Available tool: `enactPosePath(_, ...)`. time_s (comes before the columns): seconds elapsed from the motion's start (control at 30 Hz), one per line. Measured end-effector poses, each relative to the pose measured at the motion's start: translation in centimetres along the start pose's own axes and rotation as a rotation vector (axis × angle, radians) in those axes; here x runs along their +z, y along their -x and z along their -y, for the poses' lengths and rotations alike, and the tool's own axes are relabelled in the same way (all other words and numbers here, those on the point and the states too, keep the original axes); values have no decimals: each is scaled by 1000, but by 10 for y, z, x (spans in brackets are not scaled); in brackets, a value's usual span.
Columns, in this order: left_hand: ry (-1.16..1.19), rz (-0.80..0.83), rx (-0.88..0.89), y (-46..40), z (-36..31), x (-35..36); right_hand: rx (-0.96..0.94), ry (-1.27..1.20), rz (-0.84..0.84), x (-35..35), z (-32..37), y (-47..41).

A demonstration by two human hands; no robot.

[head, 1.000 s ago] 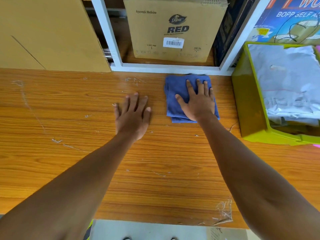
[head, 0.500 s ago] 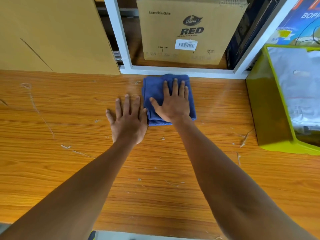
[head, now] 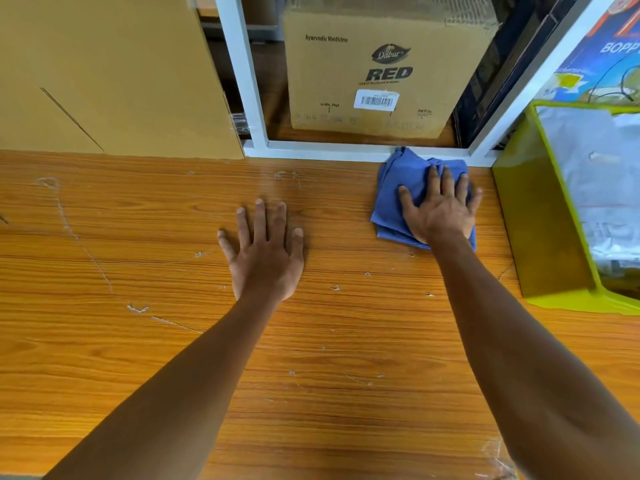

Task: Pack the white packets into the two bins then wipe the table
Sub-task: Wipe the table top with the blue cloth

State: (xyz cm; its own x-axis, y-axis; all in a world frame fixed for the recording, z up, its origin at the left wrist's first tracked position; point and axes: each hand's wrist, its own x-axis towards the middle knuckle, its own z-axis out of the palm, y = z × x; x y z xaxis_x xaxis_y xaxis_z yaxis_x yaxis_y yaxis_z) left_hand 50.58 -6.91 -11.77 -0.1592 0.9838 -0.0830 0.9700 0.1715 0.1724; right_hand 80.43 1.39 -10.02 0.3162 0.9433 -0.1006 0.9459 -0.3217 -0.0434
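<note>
A folded blue cloth point(head: 398, 188) lies on the wooden table point(head: 173, 341) near its back edge. My right hand point(head: 440, 209) presses flat on the cloth with straight, spread fingers. My left hand point(head: 265, 251) rests flat on the bare wood to the left of the cloth, fingers spread, holding nothing. At the right stands a yellow-green bin point(head: 533, 220) with white packets point(head: 595, 174) stacked inside; the cloth is a short gap from its wall.
A white metal shelf frame point(head: 311, 150) runs along the table's back edge, with a printed cardboard box point(head: 381, 64) behind it. A large plain cardboard box point(head: 104, 74) stands at the back left. Small scuffs and tape bits mark the wood.
My right hand has slid the blue cloth to the right, away from my left hand and toward the bin. The left hand stays flat on the table.
</note>
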Motion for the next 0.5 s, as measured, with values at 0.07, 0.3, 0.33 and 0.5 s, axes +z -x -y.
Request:
enactPosePath(0.07,3,-4,-1,0,0,1,35,-25,2,0,17,0)
enactPosePath(0.3,28,-4,2,-1,-1,-1,-238,-37,-22,15,111,41)
enactPosePath(0.33,44,-5,2,0,-1,-2,-273,-43,-15,16,118,47)
enactPosePath(0.5,175,-79,55,2,3,-7,-349,-55,-27,24,114,77)
